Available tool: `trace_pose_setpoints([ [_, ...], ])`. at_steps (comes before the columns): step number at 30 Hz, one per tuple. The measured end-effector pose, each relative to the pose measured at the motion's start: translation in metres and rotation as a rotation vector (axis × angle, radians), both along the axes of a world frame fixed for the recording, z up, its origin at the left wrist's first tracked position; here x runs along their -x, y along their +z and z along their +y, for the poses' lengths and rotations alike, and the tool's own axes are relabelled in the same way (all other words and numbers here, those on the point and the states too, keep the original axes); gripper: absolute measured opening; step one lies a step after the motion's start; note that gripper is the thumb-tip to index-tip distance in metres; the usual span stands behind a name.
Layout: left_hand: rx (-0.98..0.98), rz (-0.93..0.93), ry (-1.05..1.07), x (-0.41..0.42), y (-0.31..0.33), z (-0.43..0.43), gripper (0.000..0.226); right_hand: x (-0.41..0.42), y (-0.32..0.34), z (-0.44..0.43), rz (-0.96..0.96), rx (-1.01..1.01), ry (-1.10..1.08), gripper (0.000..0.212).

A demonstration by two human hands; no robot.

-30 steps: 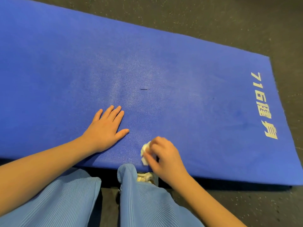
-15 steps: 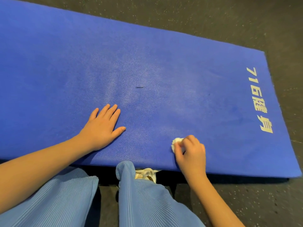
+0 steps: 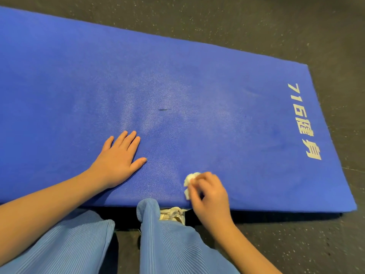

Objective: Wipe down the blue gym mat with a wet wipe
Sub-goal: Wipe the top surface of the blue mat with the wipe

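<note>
The blue gym mat [image 3: 197,76] lies flat on the dark speckled floor [image 3: 256,26]. It runs out of view to the left, and its right end carries white lettering [image 3: 304,121]. You are mid-wipe along the near strip. The wet wipe [image 3: 190,179], bunched into a small white wad, sits on the mat just inside the near edge, right of centre. Your right grip [image 3: 211,196] has its fingers curled round the wad and presses it down. Your left grip [image 3: 118,161] lies flat and spread on the mat further left, holding nothing, probably to steady you or the mat. The next move, as I judge it, calls for firm overlapping strokes out toward the far side and the lettered end. The small dark streak [image 3: 163,109] near the middle deserves a harder pass. The surface is finely pebbled, with a paler sheen beyond your left grip; whether that is damp or just light I cannot tell. A few darker blotches show near the lettering. Nearest you, your pale blue ribbed trousers [image 3: 173,244] and a light shoe [image 3: 172,213] sit against the mat's near edge.
</note>
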State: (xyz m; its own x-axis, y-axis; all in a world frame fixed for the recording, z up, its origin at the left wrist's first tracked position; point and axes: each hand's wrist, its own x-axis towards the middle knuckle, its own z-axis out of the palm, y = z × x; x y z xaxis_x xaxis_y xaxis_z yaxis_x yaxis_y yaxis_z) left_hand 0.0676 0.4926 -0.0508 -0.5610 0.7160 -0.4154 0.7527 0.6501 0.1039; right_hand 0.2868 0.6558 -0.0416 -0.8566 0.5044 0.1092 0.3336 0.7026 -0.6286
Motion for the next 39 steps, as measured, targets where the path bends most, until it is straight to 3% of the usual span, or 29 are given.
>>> trace_pose_setpoints([
  [2, 0.004, -0.003, 0.001, 0.000, 0.001, 0.000, 0.105, 0.001, 0.000, 0.012, -0.012, -0.020, 0.113, 0.024],
  [7, 0.004, -0.003, 0.003, 0.001, 0.000, 0.001, 0.105, 0.042, -0.024, 0.069, -0.112, -0.026, -0.450, 0.015],
  [8, 0.004, 0.001, 0.001, 0.002, 0.000, 0.000, 0.105, 0.051, -0.022, 0.058, -0.081, -0.020, -0.402, 0.013],
  [11, -0.009, 0.000, -0.003, 0.002, -0.001, -0.001, 0.104, 0.054, -0.008, 0.019, -0.032, 0.026, 0.096, 0.015],
  [13, -0.031, -0.011, 0.005, 0.000, 0.000, -0.001, 0.103, 0.057, -0.006, 0.034, -0.072, -0.055, 0.242, 0.021],
  [14, -0.030, -0.011, 0.006, 0.000, 0.000, -0.001, 0.103, 0.061, -0.009, 0.051, -0.097, -0.117, 0.179, 0.021],
  [16, -0.020, -0.003, 0.003, 0.001, 0.001, 0.000, 0.104, 0.071, -0.019, 0.083, -0.150, -0.164, -0.143, 0.019],
  [18, -0.025, -0.013, 0.008, 0.001, 0.002, 0.000, 0.104, 0.080, -0.024, 0.087, -0.176, -0.063, -0.375, 0.018],
  [19, -0.027, -0.023, 0.015, 0.001, 0.003, -0.001, 0.105, 0.084, -0.024, 0.076, -0.145, -0.030, -0.347, 0.015],
  [21, -0.040, -0.036, 0.024, 0.001, 0.003, 0.000, 0.105, 0.085, -0.017, 0.047, -0.071, -0.027, -0.081, 0.009],
  [24, -0.029, -0.029, 0.012, 0.000, 0.004, 0.000, 0.104, 0.085, -0.006, 0.055, -0.086, -0.139, 0.264, 0.010],
  [25, -0.029, -0.031, 0.010, 0.000, 0.004, 0.000, 0.104, 0.091, -0.006, 0.070, -0.108, -0.198, 0.236, 0.012],
  [27, -0.055, -0.026, 0.006, 0.001, 0.003, 0.000, 0.105, 0.103, -0.016, 0.103, -0.140, -0.245, -0.052, 0.016],
  [29, -0.084, -0.012, 0.004, 0.001, 0.000, -0.001, 0.109, 0.113, -0.025, 0.111, -0.182, -0.123, -0.325, 0.016],
  [30, -0.082, -0.014, 0.003, 0.001, -0.001, -0.001, 0.112, 0.116, -0.028, 0.101, -0.167, -0.065, -0.328, 0.017],
  [32, -0.051, -0.037, -0.005, 0.002, -0.003, -0.002, 0.111, 0.115, -0.029, 0.069, -0.102, -0.033, -0.087, 0.016],
  [35, 0.012, -0.007, -0.025, 0.005, -0.003, -0.002, 0.093, 0.116, -0.024, 0.062, -0.072, -0.175, 0.282, 0.015],
  [37, -0.004, 0.005, -0.037, 0.007, -0.004, -0.002, 0.086, 0.127, -0.032, 0.093, -0.103, -0.328, 0.158, 0.016],
  [39, -0.084, 0.039, -0.055, 0.010, -0.004, 0.000, 0.085, 0.138, -0.042, 0.120, -0.107, -0.291, -0.209, 0.013],
])
